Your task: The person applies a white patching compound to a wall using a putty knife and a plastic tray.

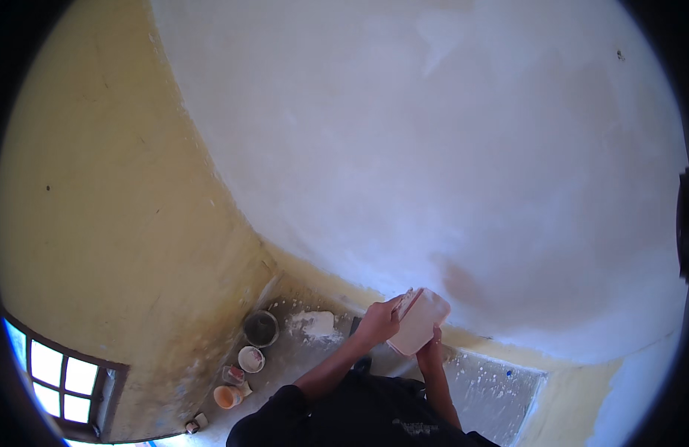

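In the lower middle of the head view, my left hand [378, 322] is closed on a flat scraper [407, 302], its blade against the left edge of a pale pinkish, putty-smeared board [423, 322]. My right hand [431, 346] grips that board from below at its lower right. Both are held in front of a large wall [404, 149] with a white coat and darker, damp-looking patches near its lower part.
A yellow wall [99, 186] with a barred window [65, 380] stands at left. On the spattered floor [482, 395] are a dark bucket [261, 328], a white tub [251, 359], several smaller containers [229, 395] and a white powdery patch [313, 323].
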Available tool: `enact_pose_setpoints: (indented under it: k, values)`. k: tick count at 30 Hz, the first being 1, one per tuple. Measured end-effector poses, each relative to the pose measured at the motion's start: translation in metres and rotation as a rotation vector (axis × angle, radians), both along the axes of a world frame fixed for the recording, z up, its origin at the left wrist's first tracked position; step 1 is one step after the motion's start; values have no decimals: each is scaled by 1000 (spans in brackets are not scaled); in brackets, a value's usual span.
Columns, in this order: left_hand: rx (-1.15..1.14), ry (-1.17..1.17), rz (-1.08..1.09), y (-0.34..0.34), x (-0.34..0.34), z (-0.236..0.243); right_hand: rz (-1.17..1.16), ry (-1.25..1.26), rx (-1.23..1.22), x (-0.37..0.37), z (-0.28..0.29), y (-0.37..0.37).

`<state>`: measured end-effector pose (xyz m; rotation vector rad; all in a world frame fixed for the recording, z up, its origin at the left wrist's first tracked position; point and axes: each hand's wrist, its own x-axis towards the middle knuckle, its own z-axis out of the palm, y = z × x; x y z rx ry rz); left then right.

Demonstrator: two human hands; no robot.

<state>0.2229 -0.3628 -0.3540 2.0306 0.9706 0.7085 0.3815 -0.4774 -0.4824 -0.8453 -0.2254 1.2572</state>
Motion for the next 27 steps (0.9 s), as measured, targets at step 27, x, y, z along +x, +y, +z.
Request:
enact_pose_setpoints:
  k: [27]
  values:
    - [61,285,73,-6,9,-15,72,54,-49,-35,3,21]
